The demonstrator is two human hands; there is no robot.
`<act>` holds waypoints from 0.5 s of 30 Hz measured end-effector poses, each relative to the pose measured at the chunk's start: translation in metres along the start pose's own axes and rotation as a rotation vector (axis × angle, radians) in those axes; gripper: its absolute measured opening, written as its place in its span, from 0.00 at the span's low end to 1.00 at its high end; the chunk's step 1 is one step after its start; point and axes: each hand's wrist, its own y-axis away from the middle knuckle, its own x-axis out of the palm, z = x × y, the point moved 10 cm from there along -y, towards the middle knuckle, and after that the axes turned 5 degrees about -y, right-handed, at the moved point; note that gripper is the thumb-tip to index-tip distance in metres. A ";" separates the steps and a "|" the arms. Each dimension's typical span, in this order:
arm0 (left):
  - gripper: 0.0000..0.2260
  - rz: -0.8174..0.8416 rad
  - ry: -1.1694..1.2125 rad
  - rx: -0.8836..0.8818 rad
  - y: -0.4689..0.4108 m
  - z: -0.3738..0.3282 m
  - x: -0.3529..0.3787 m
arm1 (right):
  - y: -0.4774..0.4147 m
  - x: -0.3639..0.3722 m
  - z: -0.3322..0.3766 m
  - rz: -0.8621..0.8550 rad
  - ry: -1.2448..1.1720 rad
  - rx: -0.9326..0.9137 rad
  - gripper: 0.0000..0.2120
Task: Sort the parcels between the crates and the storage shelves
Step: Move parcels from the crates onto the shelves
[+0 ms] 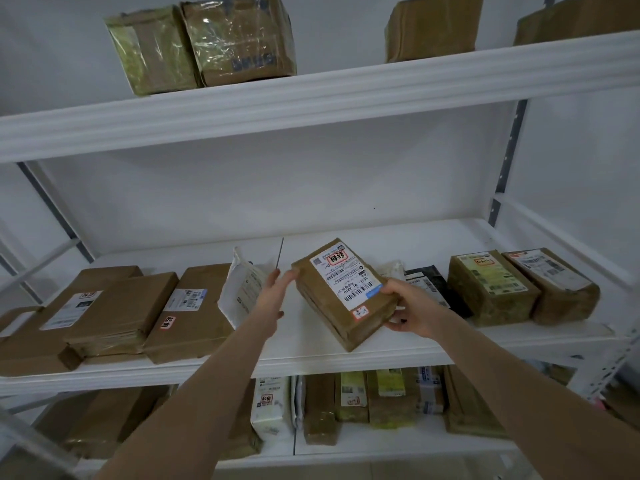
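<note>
White middle shelf (304, 341): parcel (343, 292) sits tilted near the front edge. Your right hand (412, 306) grips its 4 o'clock corner. Your left hand (273, 299), fingers straight, touches it at 9 o'clock. Risk: released tilted, it may slide off the edge.

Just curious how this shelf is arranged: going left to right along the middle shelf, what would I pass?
Flat brown parcels → white mailer bag → left hand → held brown parcel → right hand → black mailer bag → yellow-labelled box → white-labelled box.
</note>
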 end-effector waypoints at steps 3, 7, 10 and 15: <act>0.42 0.178 -0.047 -0.112 -0.001 0.007 0.001 | 0.003 0.003 0.001 0.060 0.051 0.020 0.15; 0.44 0.268 -0.090 -0.167 0.005 0.014 0.007 | 0.001 0.006 0.009 0.043 0.076 -0.065 0.17; 0.34 0.077 0.048 -0.181 -0.003 0.020 -0.002 | -0.005 -0.007 0.011 -0.088 0.000 -0.106 0.29; 0.25 0.026 0.230 -0.195 0.002 0.028 0.017 | -0.004 0.000 -0.016 -0.186 -0.057 -0.027 0.42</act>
